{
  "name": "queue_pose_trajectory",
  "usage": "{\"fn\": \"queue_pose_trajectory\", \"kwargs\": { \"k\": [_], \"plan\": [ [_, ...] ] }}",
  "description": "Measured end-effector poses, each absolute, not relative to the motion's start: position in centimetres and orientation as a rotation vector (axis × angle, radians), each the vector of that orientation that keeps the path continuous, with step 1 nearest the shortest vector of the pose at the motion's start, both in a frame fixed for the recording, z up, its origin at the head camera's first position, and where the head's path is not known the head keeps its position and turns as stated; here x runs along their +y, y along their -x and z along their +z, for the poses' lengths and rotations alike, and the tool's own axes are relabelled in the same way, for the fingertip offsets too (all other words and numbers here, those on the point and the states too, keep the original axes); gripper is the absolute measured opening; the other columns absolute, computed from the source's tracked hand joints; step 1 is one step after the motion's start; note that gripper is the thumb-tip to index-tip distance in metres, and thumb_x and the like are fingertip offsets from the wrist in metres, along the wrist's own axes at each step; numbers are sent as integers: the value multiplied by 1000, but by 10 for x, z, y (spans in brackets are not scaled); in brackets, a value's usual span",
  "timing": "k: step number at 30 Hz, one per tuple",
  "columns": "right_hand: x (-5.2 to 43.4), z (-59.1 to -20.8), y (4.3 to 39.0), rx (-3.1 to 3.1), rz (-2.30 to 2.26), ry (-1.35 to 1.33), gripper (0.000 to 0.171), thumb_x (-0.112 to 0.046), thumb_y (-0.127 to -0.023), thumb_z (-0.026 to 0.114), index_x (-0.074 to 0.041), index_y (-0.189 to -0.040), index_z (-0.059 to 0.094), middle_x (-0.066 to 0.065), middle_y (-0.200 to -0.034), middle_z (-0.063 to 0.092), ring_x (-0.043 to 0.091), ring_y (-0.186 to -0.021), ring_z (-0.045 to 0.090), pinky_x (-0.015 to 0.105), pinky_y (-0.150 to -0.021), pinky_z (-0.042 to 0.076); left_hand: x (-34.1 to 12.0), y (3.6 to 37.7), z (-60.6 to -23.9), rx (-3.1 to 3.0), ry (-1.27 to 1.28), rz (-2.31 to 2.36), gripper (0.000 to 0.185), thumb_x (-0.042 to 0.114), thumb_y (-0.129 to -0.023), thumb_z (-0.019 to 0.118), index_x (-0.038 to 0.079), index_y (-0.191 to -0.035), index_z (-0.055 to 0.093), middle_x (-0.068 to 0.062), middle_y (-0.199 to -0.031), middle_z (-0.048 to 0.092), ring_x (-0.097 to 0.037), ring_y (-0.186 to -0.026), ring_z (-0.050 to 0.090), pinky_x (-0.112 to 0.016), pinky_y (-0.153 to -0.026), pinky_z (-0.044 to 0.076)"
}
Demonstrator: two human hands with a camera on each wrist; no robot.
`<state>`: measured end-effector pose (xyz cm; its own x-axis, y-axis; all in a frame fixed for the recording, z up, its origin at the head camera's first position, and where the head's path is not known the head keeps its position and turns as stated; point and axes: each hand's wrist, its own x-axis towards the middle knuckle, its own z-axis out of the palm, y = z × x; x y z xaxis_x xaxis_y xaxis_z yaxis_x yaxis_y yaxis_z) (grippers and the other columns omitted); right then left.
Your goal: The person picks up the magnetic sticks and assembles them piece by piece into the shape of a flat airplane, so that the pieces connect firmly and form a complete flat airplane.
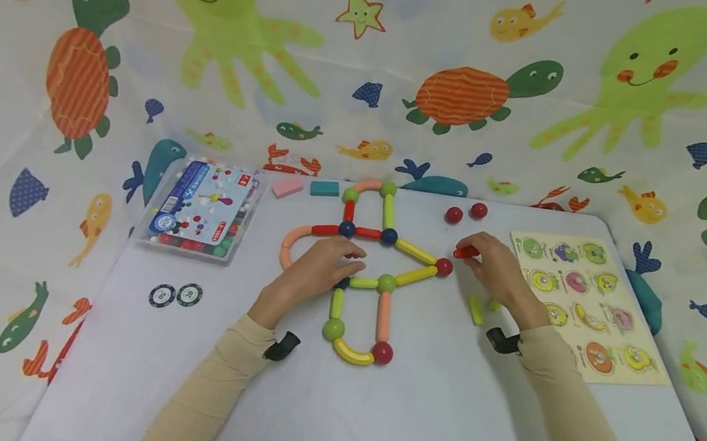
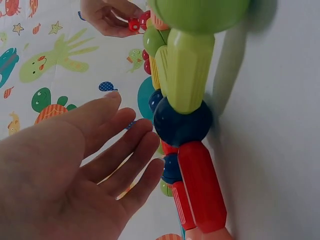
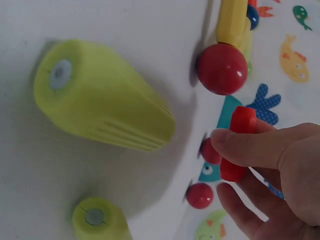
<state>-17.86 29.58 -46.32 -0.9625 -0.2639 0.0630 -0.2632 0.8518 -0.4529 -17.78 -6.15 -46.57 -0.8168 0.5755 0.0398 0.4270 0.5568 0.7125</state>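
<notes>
Magnetic rods and balls lie joined as a flat figure on the white table. My right hand (image 1: 497, 271) pinches a short red rod (image 3: 238, 145) between thumb and fingers, just right of the figure's red ball (image 1: 444, 267). Over the figure's left part hovers my left hand (image 1: 318, 268), its fingers loosely extended and holding nothing. In the left wrist view its fingertips come near a dark blue ball (image 2: 183, 121), which joins a green rod (image 2: 189, 70) and a red rod (image 2: 202, 186). Two loose green rods (image 3: 105, 95) lie beside my right wrist.
Two loose red balls (image 1: 454, 215) sit at the back. A fruit picture board (image 1: 634, 369) lies at right. At left are a clear box (image 1: 222, 251) of pieces and two round chips (image 1: 163, 295). Pink (image 1: 287, 188) and teal blocks (image 1: 325, 188) lie near the back edge.
</notes>
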Motion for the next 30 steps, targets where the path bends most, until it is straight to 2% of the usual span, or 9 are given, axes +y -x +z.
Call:
{"fn": "queue_pose_trajectory", "kwargs": {
  "k": [10, 17, 30],
  "plan": [
    [290, -471, 180, 2927, -739, 379, 29, 3, -92, 70, -4, -120, 67, 13, -120, 65, 30, -113, 60, 50, -104, 50, -53, 175, -469, 2495, -836, 1009, 39, 28, -98, 69, 7, -130, 67, -6, -120, 69, -22, -112, 63, -37, -101, 52],
    [292, -475, 181, 2916, -740, 383, 28, 4, -93, 68, -4, -120, 67, 14, -121, 65, 30, -112, 60, 50, -104, 50, -52, 174, -474, 2479, -824, 966, 37, 21, -95, 73, 7, -129, 68, -3, -111, 69, -17, -100, 60, -34, -94, 53],
    [290, -482, 180, 2930, -796, 374, 29, 8, -92, 67, -3, -118, 67, 14, -122, 64, 30, -110, 60, 49, -103, 50, -52, 177, -481, 2443, -809, 1038, 33, 16, -93, 75, 10, -125, 71, 0, -109, 71, -14, -101, 63, -32, -93, 54]
  ]
}}
